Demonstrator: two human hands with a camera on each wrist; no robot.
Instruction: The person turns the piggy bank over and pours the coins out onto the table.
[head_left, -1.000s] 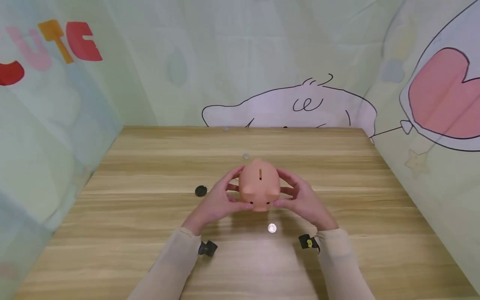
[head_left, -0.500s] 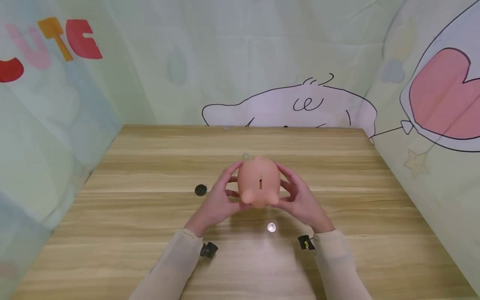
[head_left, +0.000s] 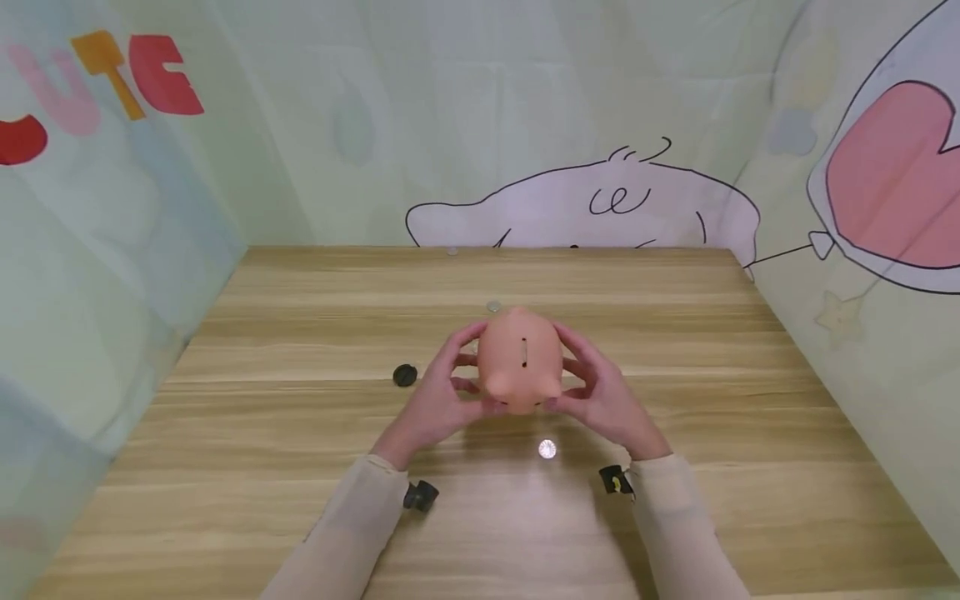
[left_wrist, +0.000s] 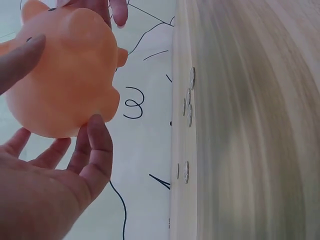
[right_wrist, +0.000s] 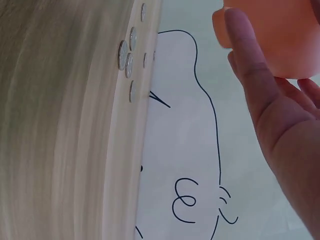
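Note:
A pink piggy bank [head_left: 520, 357] is held up off the table between both hands, its coin slot [head_left: 524, 352] facing up and its snout toward the person. My left hand [head_left: 446, 387] grips one side, thumb near the face and fingers spread along the flank and underside. The other side is gripped by my right hand [head_left: 603, 392] in much the same way. Seen from the left wrist, the piggy bank [left_wrist: 70, 70] shows its eyes and feet, well above the tabletop. On the table in front of it lies a shiny coin [head_left: 547, 449].
To the left of the hands lies a round black plug [head_left: 405, 375]. Another coin [head_left: 493, 306] is behind the piggy bank, and one more coin [head_left: 452, 251] lies by the back edge. Several coins [right_wrist: 122, 55] show in the right wrist view. Printed curtains [head_left: 450, 100] enclose the wooden table [head_left: 300, 317].
The piggy bank has tipped forward, top toward the person, hiding more of its snout, then eased back slightly. Both hands keep their grip; the coins and plug stay put.

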